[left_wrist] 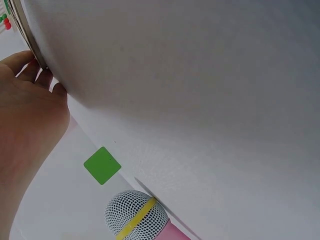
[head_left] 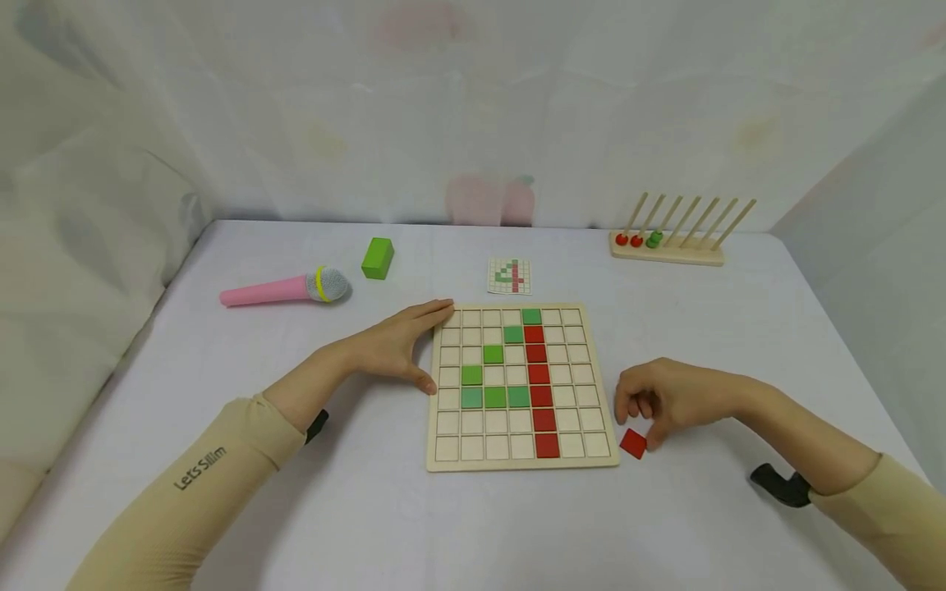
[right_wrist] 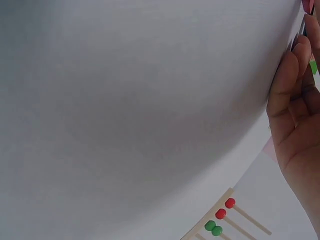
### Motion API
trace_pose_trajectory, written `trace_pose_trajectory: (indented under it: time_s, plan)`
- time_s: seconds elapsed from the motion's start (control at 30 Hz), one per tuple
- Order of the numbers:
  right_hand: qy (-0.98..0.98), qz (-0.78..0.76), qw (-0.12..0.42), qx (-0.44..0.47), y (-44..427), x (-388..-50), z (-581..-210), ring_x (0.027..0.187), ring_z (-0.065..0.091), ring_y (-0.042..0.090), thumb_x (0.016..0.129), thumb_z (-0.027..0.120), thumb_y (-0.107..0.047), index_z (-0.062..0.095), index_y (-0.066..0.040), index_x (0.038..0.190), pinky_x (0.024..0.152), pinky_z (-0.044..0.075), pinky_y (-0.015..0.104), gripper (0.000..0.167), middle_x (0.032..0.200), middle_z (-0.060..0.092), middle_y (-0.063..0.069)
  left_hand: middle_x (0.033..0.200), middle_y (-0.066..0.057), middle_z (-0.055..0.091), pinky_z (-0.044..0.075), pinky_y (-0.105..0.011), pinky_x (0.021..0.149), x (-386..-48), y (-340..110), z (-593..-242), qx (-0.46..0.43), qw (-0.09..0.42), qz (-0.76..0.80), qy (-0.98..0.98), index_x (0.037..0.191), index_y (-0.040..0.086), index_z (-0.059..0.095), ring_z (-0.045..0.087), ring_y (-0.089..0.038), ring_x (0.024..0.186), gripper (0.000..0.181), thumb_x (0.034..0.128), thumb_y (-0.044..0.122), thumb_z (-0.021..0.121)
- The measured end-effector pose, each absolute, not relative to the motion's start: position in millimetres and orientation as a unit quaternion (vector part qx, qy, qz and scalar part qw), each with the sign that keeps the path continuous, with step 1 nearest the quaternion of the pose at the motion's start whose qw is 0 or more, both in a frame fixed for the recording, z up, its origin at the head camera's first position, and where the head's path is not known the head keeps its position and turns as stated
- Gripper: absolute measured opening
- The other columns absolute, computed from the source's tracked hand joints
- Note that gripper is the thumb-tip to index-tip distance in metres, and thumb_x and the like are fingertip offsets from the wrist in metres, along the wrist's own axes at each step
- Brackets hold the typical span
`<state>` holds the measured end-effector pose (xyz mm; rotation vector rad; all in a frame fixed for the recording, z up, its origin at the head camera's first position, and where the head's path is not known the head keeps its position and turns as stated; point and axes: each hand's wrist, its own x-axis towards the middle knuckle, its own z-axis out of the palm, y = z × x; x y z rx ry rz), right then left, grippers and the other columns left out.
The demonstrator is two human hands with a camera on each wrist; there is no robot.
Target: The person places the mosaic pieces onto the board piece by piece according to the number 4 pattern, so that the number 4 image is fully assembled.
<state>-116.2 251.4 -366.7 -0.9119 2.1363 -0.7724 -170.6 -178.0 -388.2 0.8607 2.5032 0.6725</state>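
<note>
A wooden grid board lies flat, with green tiles and a column of red tiles in its cells, together forming a 4. My left hand rests along the board's upper left edge, thumb and fingers spread; the left wrist view shows its fingertips at that edge. Beside the board's lower right corner, my right hand has thumb and index finger at a loose red tile, the thumb touching its side. The right wrist view shows the curled fingers low against the tabletop.
A small pattern card lies behind the board. Further left are a green block and a pink toy microphone. At the back right stands a wooden peg rack with red and green beads. White cloth hangs behind the table.
</note>
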Motion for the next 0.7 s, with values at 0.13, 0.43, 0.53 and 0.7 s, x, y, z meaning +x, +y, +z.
trace_pose_trajectory:
  time_s: [0.13,0.43,0.53,0.7]
  plan:
    - [0.819,-0.293,0.338,-0.359,251.4,-116.8,-369.1,0.077,0.055,0.012,0.070,0.088,-0.020,0.067,-0.028,0.096,0.063,0.050,0.019,0.034,0.085,0.057,-0.002,0.169,-0.003,0.011,0.017,-0.051,0.127,-171.3,-178.4,-389.8,0.305,0.205,0.241,0.898,0.159,0.009,0.019,0.009,-0.027,0.157,0.124,0.0640,0.047,0.090]
    - [0.810,-0.300,0.330,-0.381,247.4,-115.1,-366.9,0.073,0.053,0.010,0.074,0.086,-0.021,0.070,-0.029,0.096,0.060,0.047,0.017,0.028,0.085,0.058,0.000,0.169,-0.003,0.011,0.017,-0.051,0.127,-170.6,-178.0,-387.1,0.303,0.207,0.237,0.899,0.159,0.009,0.018,0.009,-0.028,0.157,0.126,0.0629,0.047,0.091]
    - [0.810,-0.301,0.328,-0.383,246.9,-114.7,-366.1,0.074,0.054,0.012,0.075,0.085,-0.020,0.071,-0.029,0.095,0.060,0.047,0.017,0.026,0.086,0.059,-0.001,0.169,-0.002,0.011,0.016,-0.050,0.127,-170.8,-178.0,-387.3,0.302,0.208,0.238,0.899,0.159,0.010,0.018,0.008,-0.027,0.158,0.126,0.0628,0.047,0.091]
    - [0.816,-0.297,0.327,-0.374,247.9,-115.4,-366.3,0.073,0.055,0.010,0.075,0.084,-0.014,0.069,-0.027,0.091,0.061,0.049,0.018,0.026,0.087,0.062,-0.005,0.169,-0.001,0.011,0.016,-0.050,0.127,-171.2,-178.1,-388.1,0.302,0.209,0.238,0.899,0.159,0.010,0.018,0.009,-0.027,0.158,0.126,0.0632,0.047,0.090]
